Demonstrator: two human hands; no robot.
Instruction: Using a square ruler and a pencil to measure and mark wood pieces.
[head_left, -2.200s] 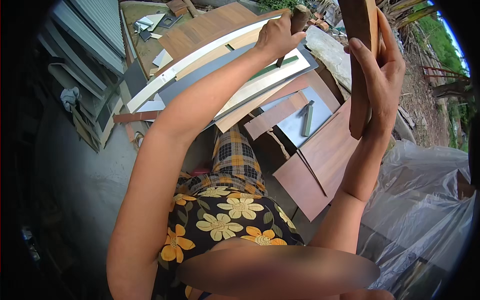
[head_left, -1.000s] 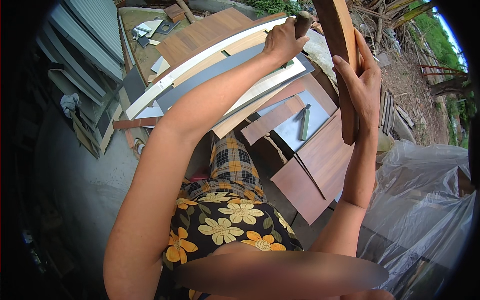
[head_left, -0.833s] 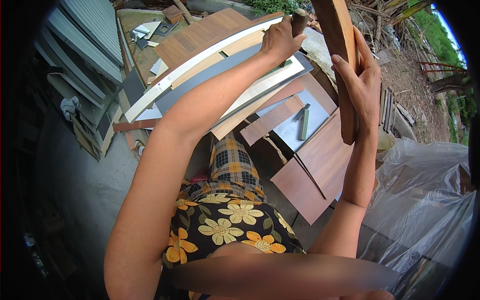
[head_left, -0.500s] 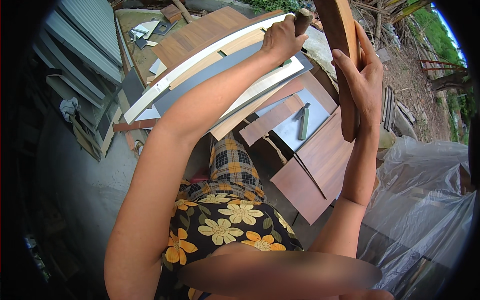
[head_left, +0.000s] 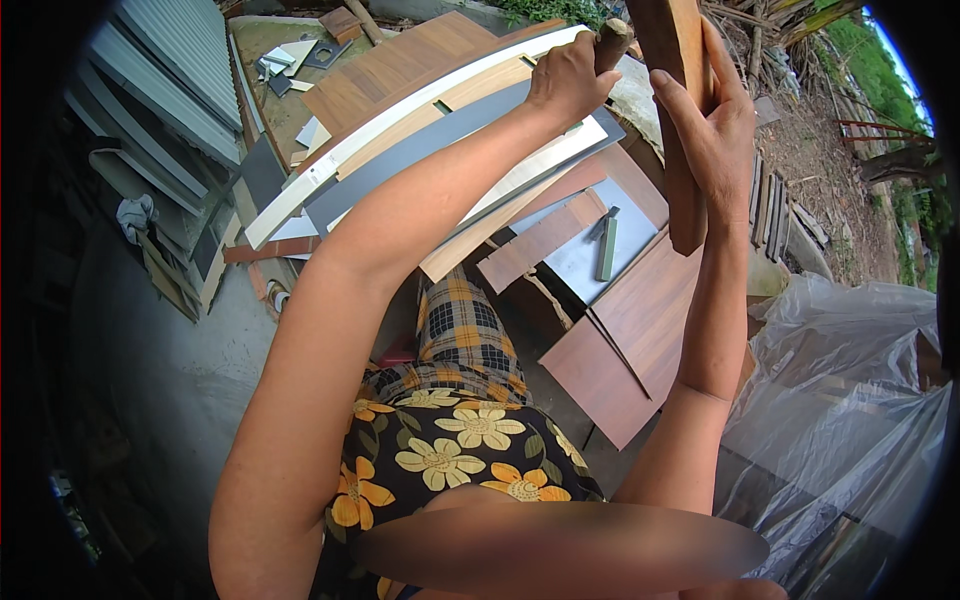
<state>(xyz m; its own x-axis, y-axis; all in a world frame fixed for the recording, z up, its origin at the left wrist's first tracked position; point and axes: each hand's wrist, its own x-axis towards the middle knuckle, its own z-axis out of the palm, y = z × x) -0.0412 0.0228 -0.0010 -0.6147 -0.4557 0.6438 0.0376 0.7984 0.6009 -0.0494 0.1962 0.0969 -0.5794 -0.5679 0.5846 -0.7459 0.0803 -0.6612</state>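
Two hands and a length of wood, seen from your head. The wooden piece (head_left: 680, 160) stands to the right of your left hand (head_left: 567, 82) and within your right hand (head_left: 728, 135), clearly the nearer of the two: the thumb presses the face turned toward you and the fingers wrap its right side. Its long axis runs nearly up and down the view, the lower end just beside the right wrist, the upper end cut off by the top edge. Your left hand is closed around a wooden handle (head_left: 612, 45), whose visible end tips up and rightward, toward the wooden piece; any gap in depth between them cannot be judged, and what the handle carries is hidden. The hands are apart. Stacked boards (head_left: 430, 148) spread behind your left forearm; lower down, a green bar (head_left: 606, 255) rests on a pale blue panel (head_left: 572, 258).
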